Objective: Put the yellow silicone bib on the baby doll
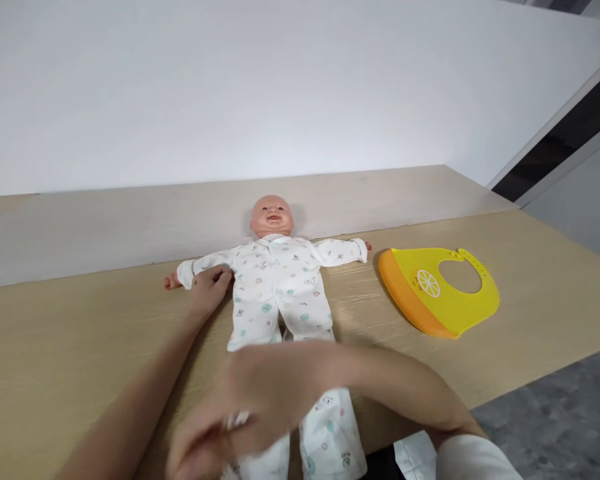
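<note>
White printed fabric (303, 293) is clothing a doll (273, 230) that is lying face up on a wood-coloured table (70, 333), its arms spreading wide. The left hand (211, 290) is curling at the doll's side, just under one sleeve (205, 262); whether its fingers are pinching cloth cannot be told. The right hand (260, 393) is hanging over the suit legs (330, 433), apart from the left hand and appearing blurred; whether it is gripping anything cannot be told. A yellow bib (443, 307) with an orange pocket (399, 290) is lying near the doll's other arm without touching it.

Hazards, as judged: should the left hand be pinching cloth, a sharp pull could be twisting the top or dragging the light-looking doll askew. The right forearm is hiding part of the legs, so fingers could be snagging fabric unseen. Because the suit legs are apparently reaching towards the table's near edge, a tug downward could be sliding the doll partly off. A wide swing of the right elbow could be nudging the bib towards that edge.
</note>
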Demonstrator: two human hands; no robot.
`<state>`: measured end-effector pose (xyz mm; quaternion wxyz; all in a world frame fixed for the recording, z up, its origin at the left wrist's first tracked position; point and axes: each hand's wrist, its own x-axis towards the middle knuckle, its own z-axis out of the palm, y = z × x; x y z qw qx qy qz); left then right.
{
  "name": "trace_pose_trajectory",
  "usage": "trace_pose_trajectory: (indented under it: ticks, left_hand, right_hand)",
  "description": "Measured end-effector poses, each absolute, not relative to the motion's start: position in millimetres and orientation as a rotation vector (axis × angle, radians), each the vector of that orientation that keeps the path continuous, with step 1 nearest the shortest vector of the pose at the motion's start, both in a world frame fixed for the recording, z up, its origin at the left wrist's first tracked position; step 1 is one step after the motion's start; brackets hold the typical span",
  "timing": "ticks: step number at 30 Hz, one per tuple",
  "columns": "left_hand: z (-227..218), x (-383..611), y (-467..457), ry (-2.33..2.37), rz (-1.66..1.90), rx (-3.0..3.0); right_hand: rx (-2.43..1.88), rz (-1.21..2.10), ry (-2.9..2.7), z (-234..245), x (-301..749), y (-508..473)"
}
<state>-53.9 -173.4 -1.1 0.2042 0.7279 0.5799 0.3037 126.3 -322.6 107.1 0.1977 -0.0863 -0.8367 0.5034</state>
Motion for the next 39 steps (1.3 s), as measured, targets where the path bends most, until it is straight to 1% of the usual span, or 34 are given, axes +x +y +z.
trace_pose_trajectory:
  ticks: [1,3,7,8,9,11,13,16,22,30,34,39]
  left_hand:
    - [1,-53,-175,1.617,0.85,2.024]
    - [3,-51,-178,1.616,0.862,2.019]
    - [5,-55,-181,1.733,0.929,2.21]
    - [5,-58,-181,1.787,0.958,2.296]
    - [4,-62,-179,1.83,0.988,2.386]
    - [3,-71,-175,1.835,1.047,2.562]
    - [-1,-81,-169,1.741,1.079,2.73]
    - [-9,-94,-159,1.67,1.096,2.863]
    - [-23,-102,-151,1.775,1.071,2.808]
    - [-16,-98,-156,1.941,1.093,2.69]
    - [-17,-97,-156,1.865,1.144,2.707]
    - [-14,-89,-160,1.666,1.213,2.809]
  right_hand:
    - [-0.297,1.36,-2.295,108,137,-316]
    - [-0.591,1.134,-2.183,104,172,-300]
    - [-1.333,0.273,-2.033,77,264,-263]
    - [-1.458,0.147,-2.042,68,285,-255]
    - [-1.539,0.089,-2.064,59,302,-247]
    - [-1.656,0.081,-2.115,42,327,-235]
    - [-1.762,0.129,-2.117,30,339,-229]
    - [-1.832,0.211,-2.069,21,341,-227]
    - [-1.794,0.172,-1.996,17,343,-228]
    - [-1.867,0.087,-1.866,11,343,-229]
    - [-1.886,-0.016,-1.919,9,339,-229]
    - [-1.732,-0.134,-2.108,12,328,-231]
